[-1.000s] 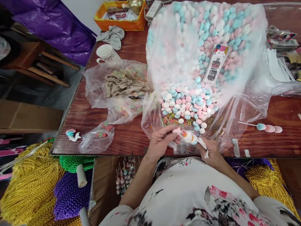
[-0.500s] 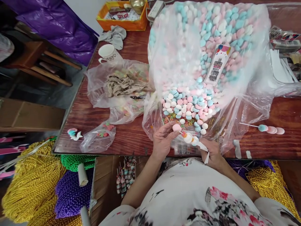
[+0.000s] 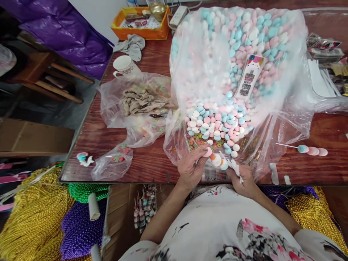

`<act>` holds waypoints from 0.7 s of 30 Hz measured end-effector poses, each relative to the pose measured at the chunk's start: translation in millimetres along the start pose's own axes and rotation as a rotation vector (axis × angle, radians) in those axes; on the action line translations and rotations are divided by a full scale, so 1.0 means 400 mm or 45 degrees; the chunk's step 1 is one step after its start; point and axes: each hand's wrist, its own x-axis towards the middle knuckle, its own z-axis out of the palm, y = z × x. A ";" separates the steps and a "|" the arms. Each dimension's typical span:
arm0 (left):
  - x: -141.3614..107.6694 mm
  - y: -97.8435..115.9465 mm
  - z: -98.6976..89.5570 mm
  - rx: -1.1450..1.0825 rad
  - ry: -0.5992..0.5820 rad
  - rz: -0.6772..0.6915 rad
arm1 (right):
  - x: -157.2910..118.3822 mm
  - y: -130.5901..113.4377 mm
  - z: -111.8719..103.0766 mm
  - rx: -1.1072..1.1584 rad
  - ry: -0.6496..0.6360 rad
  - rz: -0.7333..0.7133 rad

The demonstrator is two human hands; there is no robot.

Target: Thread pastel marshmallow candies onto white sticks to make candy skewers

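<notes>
My left hand (image 3: 191, 166) is closed, thumb and fingers pinching a pink marshmallow (image 3: 208, 152) at the far end of a loaded skewer. Behind it on that skewer sit an orange-red piece and several pale marshmallows (image 3: 216, 160). My right hand (image 3: 244, 180) is wrapped round the skewer's near end together with several white sticks (image 3: 235, 169), which fan out a little. Just beyond my hands, loose pink, blue and white marshmallows (image 3: 217, 125) spill from the mouth of a large clear bag (image 3: 201, 69). Small coloured rings (image 3: 199, 140) lie by the bag's opening.
A finished-looking marshmallow skewer (image 3: 312, 149) lies at right. To the left are a bag with a crumpled cloth (image 3: 143, 102), a mug (image 3: 125, 66) and a small candy piece (image 3: 85, 158). A printed label strip (image 3: 248, 78) rests on the big bag. An orange tray (image 3: 141, 30) stands behind.
The pink marshmallow in my left fingers has moved along the skewer, closer to the other pieces. The white sticks in my right hand are more spread. The view has shifted slightly.
</notes>
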 end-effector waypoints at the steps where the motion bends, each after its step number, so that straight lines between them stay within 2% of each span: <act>1: 0.000 0.002 0.002 0.005 0.009 -0.002 | 0.003 -0.005 0.001 0.014 0.028 0.003; 8: -0.016 0.011 0.024 -0.095 0.013 0.007 | 0.033 -0.047 0.010 0.077 0.128 0.080; 12: -0.032 0.004 0.031 -0.180 -0.026 -0.119 | 0.033 -0.043 0.016 0.143 0.133 0.144; 15: -0.030 -0.002 0.033 -0.231 0.007 -0.213 | 0.030 -0.029 0.017 0.141 0.101 0.089; 21: -0.024 -0.027 0.050 -0.109 -0.025 -0.098 | 0.027 -0.010 0.031 0.197 0.150 0.058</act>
